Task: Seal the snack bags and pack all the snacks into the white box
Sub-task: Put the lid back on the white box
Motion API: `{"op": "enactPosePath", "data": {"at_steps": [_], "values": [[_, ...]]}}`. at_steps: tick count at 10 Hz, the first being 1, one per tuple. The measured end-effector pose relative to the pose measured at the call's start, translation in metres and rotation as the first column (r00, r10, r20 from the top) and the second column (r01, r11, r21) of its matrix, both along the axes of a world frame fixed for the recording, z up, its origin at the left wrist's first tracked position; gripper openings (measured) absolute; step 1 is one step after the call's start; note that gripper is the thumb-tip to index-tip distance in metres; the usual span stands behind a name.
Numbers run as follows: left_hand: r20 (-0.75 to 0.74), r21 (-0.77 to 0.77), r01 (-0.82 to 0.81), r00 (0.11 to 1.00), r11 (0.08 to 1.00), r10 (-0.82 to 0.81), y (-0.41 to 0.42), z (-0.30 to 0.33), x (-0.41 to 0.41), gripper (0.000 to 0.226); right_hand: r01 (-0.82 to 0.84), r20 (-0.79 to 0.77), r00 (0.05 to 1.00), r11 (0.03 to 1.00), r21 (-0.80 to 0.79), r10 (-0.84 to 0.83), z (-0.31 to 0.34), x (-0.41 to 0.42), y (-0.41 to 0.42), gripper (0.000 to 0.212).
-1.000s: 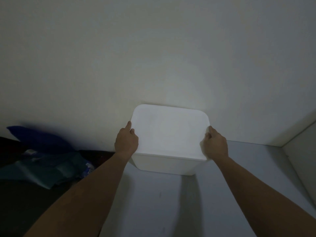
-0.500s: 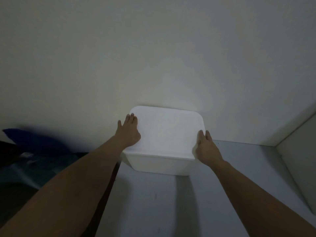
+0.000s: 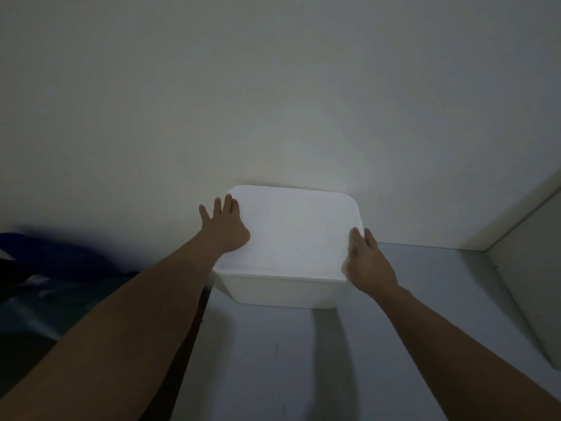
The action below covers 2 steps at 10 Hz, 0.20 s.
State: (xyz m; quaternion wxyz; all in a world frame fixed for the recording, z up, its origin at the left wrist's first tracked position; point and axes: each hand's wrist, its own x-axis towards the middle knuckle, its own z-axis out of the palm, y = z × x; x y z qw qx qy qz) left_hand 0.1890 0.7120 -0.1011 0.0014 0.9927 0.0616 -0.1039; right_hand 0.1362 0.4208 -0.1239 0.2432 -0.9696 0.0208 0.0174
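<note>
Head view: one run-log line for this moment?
white lidded plastic box: closed, against wall | left hand: flat on lid | right hand: flat on lid's right edge

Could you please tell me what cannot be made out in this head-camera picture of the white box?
- Box contents: the lid covers the white box, so no snacks show in the head view.
- Palms: the left hand and right hand show only their backs.
- Dark blue heap: too dim and cut off by the left edge to identify.
</note>
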Motion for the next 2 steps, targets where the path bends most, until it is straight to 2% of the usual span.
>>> {"op": "enactPosePath", "data": {"at_steps": [1,2], "values": [[0.103,0.111,0.044,0.993,0.993,-0.056,-0.011,-0.006,-0.022,0.063,0.008,0.176,0.984,1.000,-0.004,-0.007,0.002,-0.010,-0.001,0.009],[0.252,0.064,0.081,0.963,0.995,-0.094,-0.025,-0.014,-0.058,0.053,0.013,0.161,0.987,0.997,0.078,-0.025,-0.002,-0.028,-0.006,0.023]]}}
